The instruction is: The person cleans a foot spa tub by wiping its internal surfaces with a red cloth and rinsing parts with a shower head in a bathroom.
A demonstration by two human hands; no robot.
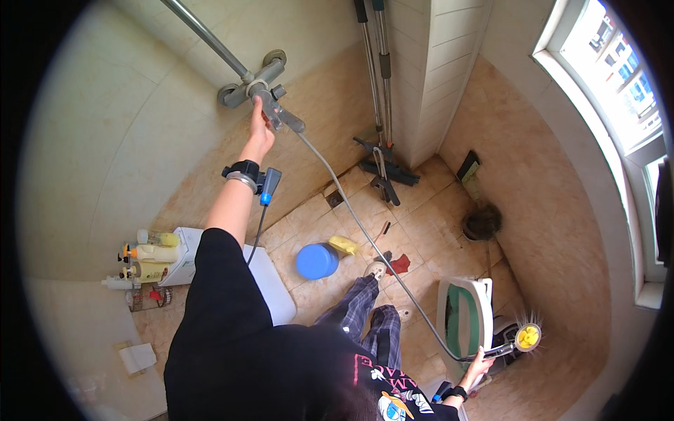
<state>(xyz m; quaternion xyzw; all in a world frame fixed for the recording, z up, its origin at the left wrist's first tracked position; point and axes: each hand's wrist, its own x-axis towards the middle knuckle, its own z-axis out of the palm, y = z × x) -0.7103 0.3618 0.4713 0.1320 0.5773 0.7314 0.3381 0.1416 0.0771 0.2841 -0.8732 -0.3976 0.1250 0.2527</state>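
My left hand (259, 134) is at the metal shower mixer (256, 87) on the wall, its thumb and fingers around the lever (274, 117). My right hand (478, 364) grips the chrome handle of a handheld shower head (527, 337) with a yellow centre. Thin streaks of water fan out from the head. A grey shower hose (363, 226) runs from the mixer across to the handle. Beside my right hand, a white plastic tub with a green inside (466, 316) stands on its edge.
A blue bucket or stool (317, 261), a yellow bottle (343, 244) and a red cloth (398, 264) are on the tiled floor near my feet. Long-handled cleaning tools (384, 105) lean in the corner. Pump bottles (152, 254) stand at left. A window (611, 68) is at right.
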